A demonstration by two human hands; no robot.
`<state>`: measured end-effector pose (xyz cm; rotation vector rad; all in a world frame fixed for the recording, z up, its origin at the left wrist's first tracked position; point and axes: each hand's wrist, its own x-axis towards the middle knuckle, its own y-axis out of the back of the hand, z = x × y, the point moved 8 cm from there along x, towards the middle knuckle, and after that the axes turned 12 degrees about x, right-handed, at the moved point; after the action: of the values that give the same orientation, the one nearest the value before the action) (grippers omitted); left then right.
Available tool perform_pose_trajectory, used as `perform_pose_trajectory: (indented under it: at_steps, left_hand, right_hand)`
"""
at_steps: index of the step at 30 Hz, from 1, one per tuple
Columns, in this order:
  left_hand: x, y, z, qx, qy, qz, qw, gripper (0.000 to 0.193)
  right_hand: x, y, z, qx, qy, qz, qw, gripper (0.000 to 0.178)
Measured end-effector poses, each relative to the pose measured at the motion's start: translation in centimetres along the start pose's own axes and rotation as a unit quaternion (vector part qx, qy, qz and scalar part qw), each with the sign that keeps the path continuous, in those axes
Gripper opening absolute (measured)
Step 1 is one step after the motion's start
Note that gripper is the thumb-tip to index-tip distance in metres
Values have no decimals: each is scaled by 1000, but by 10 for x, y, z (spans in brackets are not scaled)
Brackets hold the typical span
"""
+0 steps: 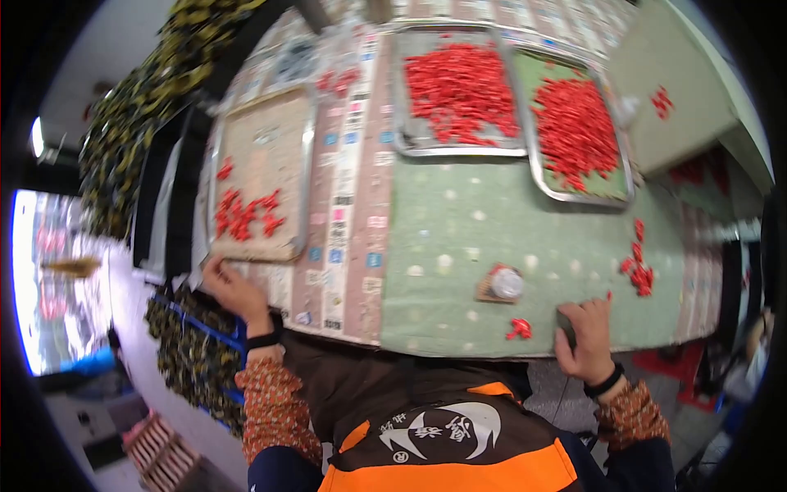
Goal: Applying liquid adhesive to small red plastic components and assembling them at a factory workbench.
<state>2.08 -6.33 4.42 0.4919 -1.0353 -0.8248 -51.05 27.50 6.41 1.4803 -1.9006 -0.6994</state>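
My left hand (236, 293) is at the near left corner of a metal-rimmed tray (275, 176) with a beige lining, its fingers closed at the rim and partly hidden. Small red pieces (239, 217) lie in a loose group in that tray. My right hand (589, 340) rests at the near edge of the green dotted cloth (443, 238), fingers curled. A tiny red bit (609, 296) shows at its fingertips. Left of that hand lie a few red pieces (519, 329) and a small round container with a pale, clear top (506, 284).
Two metal trays heaped with red pieces, one (459, 90) and another (578, 135), stand at the back. More red pieces (638, 266) lie on the cloth at right. A large pale box (676, 90) stands back right. Dark green-yellow bundles (156, 115) are piled left.
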Motion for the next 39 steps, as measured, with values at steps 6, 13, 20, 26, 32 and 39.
perform_pose_trajectory:
  at_steps: [6,13,20,26,32,39]
  left_hand:
    - [-15,-1,26,-15,-35,-10,999,22]
    - [-15,-4,31,-48,-48,-38,997,26]
    - [-39,35,54,-233,-74,-20,969,22]
    - [-106,66,172,-192,-364,-231,882,24]
    - [-173,58,221,-125,-500,-360,777,34]
    - [-181,43,229,-74,-535,-374,754,38]
  right_hand:
    - [0,10,-6,-11,39,2,999,37]
    - [0,14,-16,66,-47,42,996,34]
    - [35,-1,-50,101,-19,104,989,52]
    - [60,-20,-49,63,-27,-2,998,62]
    - [67,-25,-46,91,-42,1,995,58]
    - [72,-34,-61,88,-64,-23,994,51]
